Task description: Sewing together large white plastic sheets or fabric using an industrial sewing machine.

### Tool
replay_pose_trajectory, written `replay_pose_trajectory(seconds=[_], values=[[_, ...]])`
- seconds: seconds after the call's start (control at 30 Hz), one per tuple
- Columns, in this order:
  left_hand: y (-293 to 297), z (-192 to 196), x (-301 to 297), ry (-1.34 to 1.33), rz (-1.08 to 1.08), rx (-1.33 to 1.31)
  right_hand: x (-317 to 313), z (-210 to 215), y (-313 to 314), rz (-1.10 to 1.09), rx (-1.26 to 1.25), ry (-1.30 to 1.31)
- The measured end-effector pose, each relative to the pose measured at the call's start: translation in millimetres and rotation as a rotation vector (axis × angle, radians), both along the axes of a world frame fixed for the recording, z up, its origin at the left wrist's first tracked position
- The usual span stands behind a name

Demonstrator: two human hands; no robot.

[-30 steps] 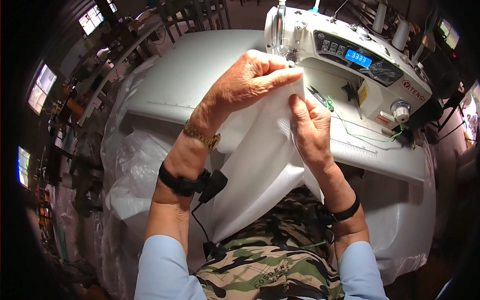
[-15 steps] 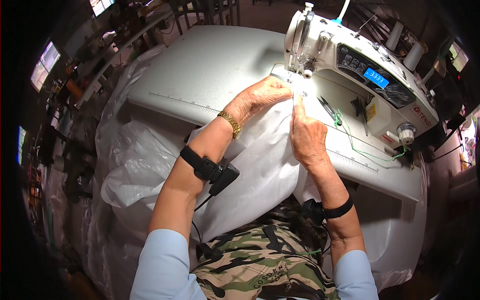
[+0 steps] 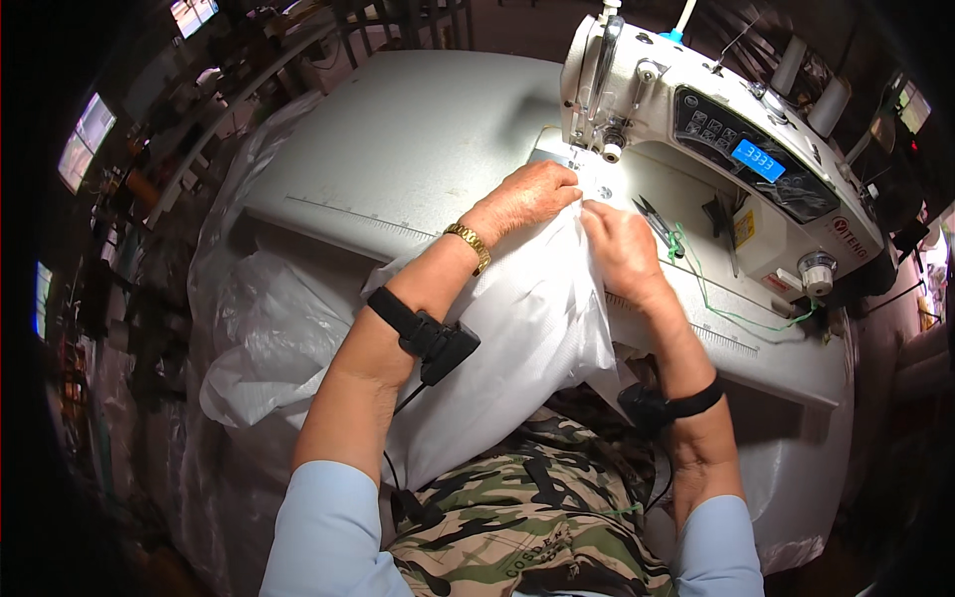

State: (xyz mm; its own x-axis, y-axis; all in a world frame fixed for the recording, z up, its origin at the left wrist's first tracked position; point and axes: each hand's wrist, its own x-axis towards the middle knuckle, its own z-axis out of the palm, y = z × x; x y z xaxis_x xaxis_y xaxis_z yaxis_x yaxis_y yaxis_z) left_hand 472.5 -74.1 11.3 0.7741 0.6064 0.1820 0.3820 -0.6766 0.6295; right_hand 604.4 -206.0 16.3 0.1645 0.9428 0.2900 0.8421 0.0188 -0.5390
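Observation:
White woven plastic fabric [image 3: 517,318] hangs over the front edge of the sewing table and across my lap. Its upper edge is pinched by my left hand [image 3: 532,197], just in front of the presser foot [image 3: 577,159] of a white sewing machine [image 3: 647,75]. My right hand [image 3: 625,249] is closed on the same fabric, close to the left fingertips and a little nearer to me. The fingertips of both hands partly cover the fabric's edge.
A pair of dark thread snips [image 3: 657,224] lies right of the needle area, with green thread [image 3: 701,274] trailing from it toward the machine's round knob [image 3: 818,269]. The pale table [image 3: 398,129] stretches left. Clear plastic sheeting [image 3: 264,328] drapes its left side.
My right hand has gone from pointing with a stretched index finger to gripping the fabric, shifting slightly right. The left hand has stayed by the presser foot.

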Motion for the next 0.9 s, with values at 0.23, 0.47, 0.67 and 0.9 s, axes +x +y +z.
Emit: replay_pose_trajectory(seconds=[0.23,0.47,0.67,0.9], values=[[-3.7,-11.2,11.3,-0.021,0.176,-0.007,24.2,-17.9,5.9,0.303,0.288,-0.082],[-13.4,-4.1,4.1,0.031,0.294,0.068,19.3,-19.9,4.2,0.330,0.335,-0.277],[-47.3,2.8,-53.3,0.152,0.274,0.197,0.2,-28.8,-2.6,0.229,0.313,-0.384],[-57.2,-7.8,-36.5,-0.063,0.326,0.311,-25.9,-30.8,-8.2,0.023,0.215,-0.404]])
